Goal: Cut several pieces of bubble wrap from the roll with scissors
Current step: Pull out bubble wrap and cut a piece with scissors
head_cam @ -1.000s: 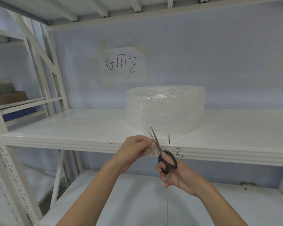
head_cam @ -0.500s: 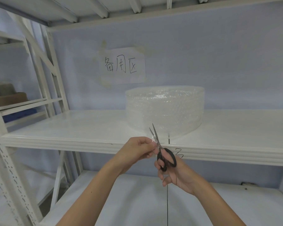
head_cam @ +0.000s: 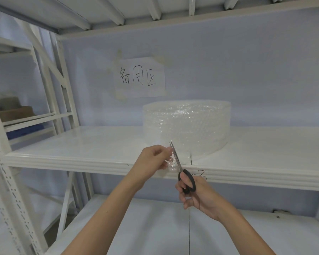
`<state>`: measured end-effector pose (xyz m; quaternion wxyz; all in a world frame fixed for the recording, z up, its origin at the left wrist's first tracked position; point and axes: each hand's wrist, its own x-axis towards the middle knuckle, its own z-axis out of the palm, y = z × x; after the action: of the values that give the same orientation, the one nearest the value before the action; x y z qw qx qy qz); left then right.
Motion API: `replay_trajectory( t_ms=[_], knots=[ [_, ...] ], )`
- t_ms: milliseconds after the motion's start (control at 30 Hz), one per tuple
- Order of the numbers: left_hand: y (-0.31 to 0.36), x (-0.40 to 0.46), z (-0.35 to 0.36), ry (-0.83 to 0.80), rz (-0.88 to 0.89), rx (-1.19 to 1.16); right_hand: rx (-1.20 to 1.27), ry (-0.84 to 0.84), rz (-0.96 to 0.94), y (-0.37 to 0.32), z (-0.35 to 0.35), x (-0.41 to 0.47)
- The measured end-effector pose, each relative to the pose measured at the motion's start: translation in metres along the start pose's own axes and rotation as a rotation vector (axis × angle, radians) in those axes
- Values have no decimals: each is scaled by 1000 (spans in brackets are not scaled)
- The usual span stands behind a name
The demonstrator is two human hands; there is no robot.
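left hand (head_cam: pixel 151 159) pinches bubble wrap (head_cam: pixel 168 165); right hand (head_cam: pixel 197 196) grips scissors (head_cam: pixel 182 172)

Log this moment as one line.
left hand: pinching wrap edge | right hand: scissors, blades in wrap | roll: on shelf

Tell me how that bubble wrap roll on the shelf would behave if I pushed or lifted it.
The bubble wrap roll is probably very light for its bulk, since it is clear, air-filled film. Standing on its broad flat end on the shelf, it would likely slide rather than roll or tip. Its wall would probably dent under a squeeze.
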<state>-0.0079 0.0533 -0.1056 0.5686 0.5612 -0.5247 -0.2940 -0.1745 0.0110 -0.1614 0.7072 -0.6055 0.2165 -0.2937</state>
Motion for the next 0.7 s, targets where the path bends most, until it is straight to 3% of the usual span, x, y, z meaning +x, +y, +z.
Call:
replay_trajectory(
  t_ms=[700],
  knots=[
    [-9, -4, 9, -27, 97, -47, -108, 19, -54, -15, 6, 3]
  ],
)
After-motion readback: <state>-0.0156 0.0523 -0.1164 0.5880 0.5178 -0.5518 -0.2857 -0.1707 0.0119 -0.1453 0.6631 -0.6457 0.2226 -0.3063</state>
